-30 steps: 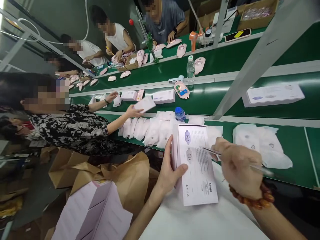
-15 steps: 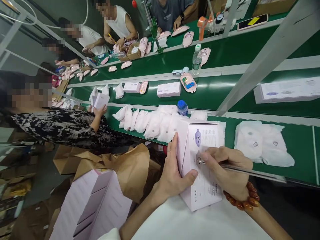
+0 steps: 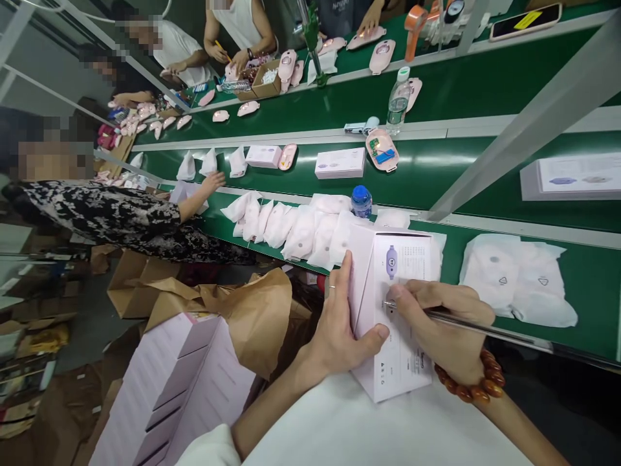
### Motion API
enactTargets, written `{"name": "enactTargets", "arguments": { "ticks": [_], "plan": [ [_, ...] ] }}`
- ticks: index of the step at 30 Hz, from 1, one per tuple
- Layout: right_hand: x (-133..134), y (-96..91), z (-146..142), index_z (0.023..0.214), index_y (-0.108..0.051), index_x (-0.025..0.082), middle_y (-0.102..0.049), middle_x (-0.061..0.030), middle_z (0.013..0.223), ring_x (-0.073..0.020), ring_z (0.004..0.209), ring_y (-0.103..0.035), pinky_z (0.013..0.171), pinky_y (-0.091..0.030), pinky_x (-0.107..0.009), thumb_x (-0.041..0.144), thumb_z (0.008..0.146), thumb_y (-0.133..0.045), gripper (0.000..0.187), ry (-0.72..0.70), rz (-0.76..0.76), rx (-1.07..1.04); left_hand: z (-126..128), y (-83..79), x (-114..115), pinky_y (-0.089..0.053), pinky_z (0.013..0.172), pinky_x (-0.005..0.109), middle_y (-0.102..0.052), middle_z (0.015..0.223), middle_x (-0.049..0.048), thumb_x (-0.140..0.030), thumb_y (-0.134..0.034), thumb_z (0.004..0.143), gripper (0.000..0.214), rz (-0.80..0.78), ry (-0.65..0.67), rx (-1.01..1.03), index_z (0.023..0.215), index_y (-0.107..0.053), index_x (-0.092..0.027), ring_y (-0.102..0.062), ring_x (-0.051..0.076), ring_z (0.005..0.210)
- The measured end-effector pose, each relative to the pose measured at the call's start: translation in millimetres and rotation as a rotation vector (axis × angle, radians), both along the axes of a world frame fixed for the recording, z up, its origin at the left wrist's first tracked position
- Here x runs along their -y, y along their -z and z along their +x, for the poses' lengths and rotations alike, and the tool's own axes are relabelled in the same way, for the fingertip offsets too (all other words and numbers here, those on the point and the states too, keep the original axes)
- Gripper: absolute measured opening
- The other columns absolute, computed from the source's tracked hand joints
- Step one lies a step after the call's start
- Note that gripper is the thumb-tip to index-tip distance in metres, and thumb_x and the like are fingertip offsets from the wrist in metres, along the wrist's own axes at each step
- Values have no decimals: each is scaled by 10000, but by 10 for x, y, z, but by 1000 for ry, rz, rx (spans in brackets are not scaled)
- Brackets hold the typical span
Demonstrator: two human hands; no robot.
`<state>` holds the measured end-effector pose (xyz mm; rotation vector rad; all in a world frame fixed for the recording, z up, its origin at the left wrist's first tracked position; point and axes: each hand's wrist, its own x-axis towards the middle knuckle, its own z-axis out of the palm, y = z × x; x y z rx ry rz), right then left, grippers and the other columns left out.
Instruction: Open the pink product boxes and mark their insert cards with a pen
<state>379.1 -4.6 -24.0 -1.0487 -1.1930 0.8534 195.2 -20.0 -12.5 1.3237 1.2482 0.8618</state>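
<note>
A pale lilac carton [image 3: 402, 362] stands tilted against my white-clothed front, its printed face toward me with a purple device picture and small text. My left hand [image 3: 334, 333] grips its left side, thumb on the printed face and fingers along the side panel. In my right hand [image 3: 444, 320] is a pair of long, shiny metal tweezers [image 3: 504, 338], the thin tip touching or just over the printed face by the lower device picture. Beyond the carton, several white-bagged items [image 3: 301, 233] lie in a row, and two more white pouches [image 3: 514, 278] lie to the right.
Stacked lilac boxes [image 3: 179, 382] fill a carton with brown paper [image 3: 262, 317] at lower left. A blue-capped jar [image 3: 361, 202] stands behind the bags. Boxes and an opened pink device [image 3: 383, 150] lie on the green belt. A slanted metal post [image 3: 524, 123] crosses the right. Co-workers sit opposite and left.
The view has shifted slightly. My hands keep nearly the same hold, the tweezers' tip still by the device picture. The co-worker at left has lowered a box and reaches toward the belt.
</note>
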Motion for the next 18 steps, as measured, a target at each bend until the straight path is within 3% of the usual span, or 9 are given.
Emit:
{"name": "enactTargets", "arguments": {
  "ticks": [2, 7, 12, 15, 17, 18],
  "plan": [
    [-23, -3, 0, 662, -522, 251, -561, 55, 544, -111, 421, -477, 415, -397, -288, 129, 1020, -786, 461, 33, 59, 63, -15, 23, -17, -245, 1405, 728, -524, 1734, 194, -586, -921, 895, 1171, 18, 16, -26, 1850, -332, -253, -450, 517, 1588],
    [-59, -57, -24, 671, -516, 246, -568, 82, 542, -92, 404, -500, 411, -433, -239, 52, 973, -785, 448, 47, 130, 105, -72, 94, -37, -334, 1350, 780, -452, 1735, 176, -783, -708, 1006, 1204, 79, 184, -195, 1891, -14, -354, -450, 465, 1575],
    [-18, 24, -26, 684, -600, 255, -623, 60, 576, -118, 437, -556, 433, -468, -254, 163, 1006, -829, 406, 76, 48, 30, -96, 64, 9, -294, 1380, 774, -462, 1749, 180, -796, -703, 1006, 1187, 15, 186, -216, 1893, -45, -360, -418, 479, 1629],
    [-20, 399, 222, 893, -739, 265, -702, 7, 718, -151, 527, -634, 474, -491, -279, 413, 1087, -791, 250, 274, -49, -41, -187, 198, -81, -327, 1392, 692, -565, 1702, 136, -726, -832, 942, 1129, -130, 32, -100, 1857, -261, -391, -475, 461, 1622],
    [-68, 789, 491, 908, -738, 272, -672, -25, 767, -161, 554, -607, 498, -458, -312, 531, 1098, -753, 322, 496, -148, 29, -331, 398, -295, -465, 1307, 603, -683, 1563, 113, -660, -896, 884, 1035, -263, -239, 80, 1763, -440, -360, -617, 426, 1495],
    [-107, 998, 629, 875, -723, 288, -656, -38, 785, -171, 576, -592, 515, -447, -328, 570, 1080, -758, 351, 535, -202, 140, -435, 516, -457, -539, 1228, 547, -731, 1469, 105, -631, -902, 867, 964, -332, -412, 178, 1695, -516, -325, -684, 399, 1401]
  ]
}}
